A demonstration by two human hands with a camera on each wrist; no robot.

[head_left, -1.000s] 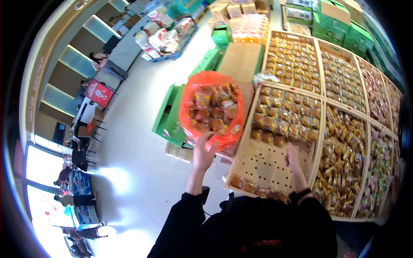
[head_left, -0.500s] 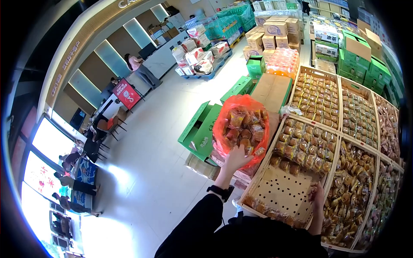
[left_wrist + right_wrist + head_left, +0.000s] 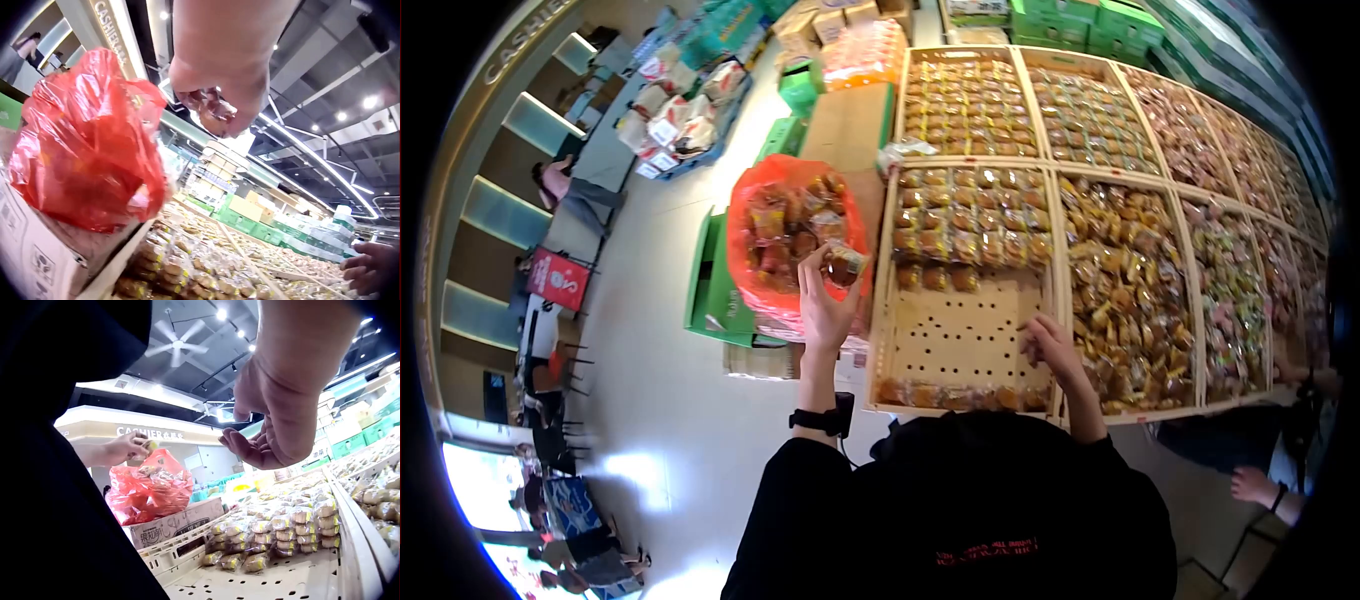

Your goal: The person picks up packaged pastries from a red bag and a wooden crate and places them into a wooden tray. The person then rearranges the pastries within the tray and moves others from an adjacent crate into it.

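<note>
My left hand (image 3: 827,308) pinches one clear-wrapped bun (image 3: 843,266) between thumb and fingers, over the near side of a red plastic bag (image 3: 94,150). The bag bulges with more wrapped buns (image 3: 785,215) and stands left of a beige crate (image 3: 960,325). In the left wrist view, the palm and wrist partly cover the held bun. My right hand (image 3: 1052,345) hovers above the crate's right part with loosely curled fingers, holding nothing; its fingers (image 3: 250,449) hang above the crate in the right wrist view. Stacked wrapped buns (image 3: 970,215) fill the crate's far half.
More crates of packaged buns (image 3: 1125,290) adjoin on the right and behind. Under the bag lies a carton (image 3: 181,531), with an open green box (image 3: 710,285) to its left. Another person's hand (image 3: 1255,487) shows at the lower right. A row of buns (image 3: 960,395) lines the crate's near edge.
The left hand was reaching at the bag's contents and now holds a wrapped bun raised over the bag. The right hand stays over the crate. The head view has swung about.
</note>
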